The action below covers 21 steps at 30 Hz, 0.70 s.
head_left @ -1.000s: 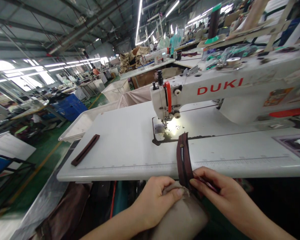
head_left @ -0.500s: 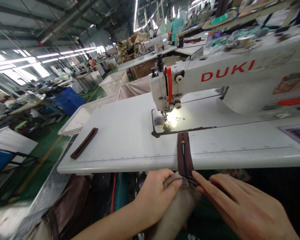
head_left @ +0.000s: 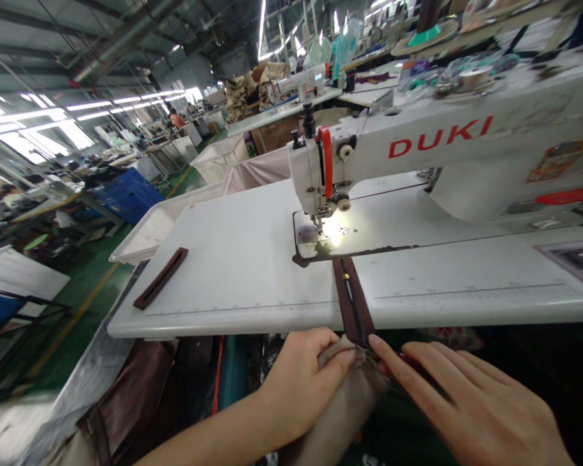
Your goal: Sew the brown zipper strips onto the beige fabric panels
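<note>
1. While the left hand (head_left: pixel 304 375) is pinching beige cloth (head_left: pixel 344 408), the right hand (head_left: pixel 476 395), its grip unclear, is touching the zipper strip (head_left: pixel 355 314).
2. The zipper strip is overhanging the table's (head_left: pixel 238 259) front edge.

A white tabletop (head_left: pixel 243 259) is bearing a sewing machine (head_left: pixel 447 139) marked DUKI, whose lamp is lighting the metal plate (head_left: pixel 307 234) under the needle. A slotted brown strip (head_left: pixel 156 282) is lying slantwise near the left end. A brown zipper piece (head_left: pixel 359 304) is lying just in front of the plate, crossing the printed ruler scale (head_left: pixel 257 307) and reaching the front edge.
</note>
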Each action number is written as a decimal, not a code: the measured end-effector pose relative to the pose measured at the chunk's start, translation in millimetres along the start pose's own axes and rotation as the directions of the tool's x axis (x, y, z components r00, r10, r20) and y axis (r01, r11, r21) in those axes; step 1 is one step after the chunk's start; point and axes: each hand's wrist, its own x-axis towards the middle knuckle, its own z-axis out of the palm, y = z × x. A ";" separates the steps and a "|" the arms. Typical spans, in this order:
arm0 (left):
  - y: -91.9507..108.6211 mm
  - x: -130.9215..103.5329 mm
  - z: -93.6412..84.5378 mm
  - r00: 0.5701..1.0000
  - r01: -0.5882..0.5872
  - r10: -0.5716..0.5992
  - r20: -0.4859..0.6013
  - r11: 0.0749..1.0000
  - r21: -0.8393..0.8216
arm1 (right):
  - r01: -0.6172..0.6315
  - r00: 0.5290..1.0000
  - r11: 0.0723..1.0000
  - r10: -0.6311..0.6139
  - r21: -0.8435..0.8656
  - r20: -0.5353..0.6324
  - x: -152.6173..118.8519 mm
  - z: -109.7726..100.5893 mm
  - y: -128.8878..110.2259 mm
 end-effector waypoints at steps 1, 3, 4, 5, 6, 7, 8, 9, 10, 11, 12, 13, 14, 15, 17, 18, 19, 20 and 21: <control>0.0 0.0 -0.1 1.000 -0.007 0.007 0.004 1.000 0.001 | -0.006 1.000 1.000 0.006 -0.011 0.004 0.9 -0.7 -1.2; 0.0 -0.1 -0.2 1.000 -0.013 0.013 0.006 1.000 -0.001 | -0.007 1.000 1.000 0.008 -0.025 0.021 2.6 -1.9 -2.8; 0.1 0.0 -0.2 1.000 -0.010 0.010 0.006 1.000 -0.002 | -0.002 1.000 1.000 0.003 -0.026 0.028 3.1 -2.1 -3.0; 0.1 0.0 -0.3 1.000 -0.006 0.006 0.004 1.000 -0.003 | 0.002 0.999 1.000 -0.001 -0.023 0.036 3.3 -2.0 -2.8; 0.3 0.0 -0.4 1.000 -0.001 0.001 0.001 1.000 -0.005 | 0.004 0.999 1.000 -0.003 -0.015 0.042 3.2 -1.6 -2.3; 0.5 0.0 -0.5 1.000 0.003 -0.003 -0.001 1.000 -0.010 | 0.006 0.999 1.000 -0.006 -0.007 0.046 2.9 -0.9 -1.7; 0.6 0.0 -0.6 1.000 0.005 -0.005 -0.003 1.000 -0.016 | 0.011 0.999 1.000 -0.011 0.001 0.043 2.5 0.0 -0.8; 0.7 0.0 -0.7 1.000 0.005 -0.005 -0.005 1.000 -0.022 | 0.017 0.999 1.000 -0.017 0.008 0.034 2.1 0.9 0.0; 0.8 0.0 -0.8 1.000 0.005 -0.005 -0.005 1.000 -0.028 | 0.023 1.000 1.000 -0.024 0.016 0.021 1.7 1.7 0.9; 0.7 -0.1 -0.9 1.000 0.006 -0.006 -0.007 1.000 -0.030 | 0.028 1.000 0.999 -0.028 0.024 0.006 1.5 2.3 1.6; 0.6 -0.2 -1.0 1.000 0.006 -0.007 -0.006 1.000 -0.028 | 0.030 1.000 0.999 -0.030 0.033 -0.006 1.3 2.7 2.3; 0.4 -0.3 -1.2 1.000 0.007 -0.007 -0.006 1.000 -0.023 | 0.029 0.999 0.999 -0.028 0.041 -0.017 1.1 2.8 2.8; 0.2 -0.4 -1.3 1.000 0.007 -0.007 -0.006 1.000 -0.018 | 0.021 1.000 0.999 -0.020 0.048 -0.021 1.1 2.6 3.2; 0.0 -0.6 -1.4 1.000 0.007 -0.008 -0.006 1.000 -0.015 | 0.013 1.000 0.998 -0.012 0.056 -0.021 1.1 2.3 3.4; -0.3 -1.1 -1.7 1.000 0.008 -0.008 -0.005 1.000 -0.015 | 0.005 1.000 0.998 -0.004 0.064 -0.018 1.1 1.5 3.7; -0.4 -1.3 -1.8 1.000 0.008 -0.009 -0.004 1.000 -0.014 | 0.009 1.000 0.998 -0.008 0.065 -0.019 1.2 1.2 3.6; -0.4 -1.5 -1.8 1.000 0.008 -0.008 -0.003 1.000 -0.015 | 0.011 1.000 0.998 -0.010 0.064 -0.020 1.4 0.9 3.5; -0.5 -1.6 -1.9 1.000 0.006 -0.006 -0.002 1.000 -0.016 | 0.010 1.000 0.998 -0.009 0.061 -0.020 1.7 0.8 3.4; -0.5 -1.7 -1.9 1.000 0.006 -0.006 0.000 1.000 -0.019 | 0.010 1.000 0.998 -0.009 0.057 -0.021 2.1 0.8 3.2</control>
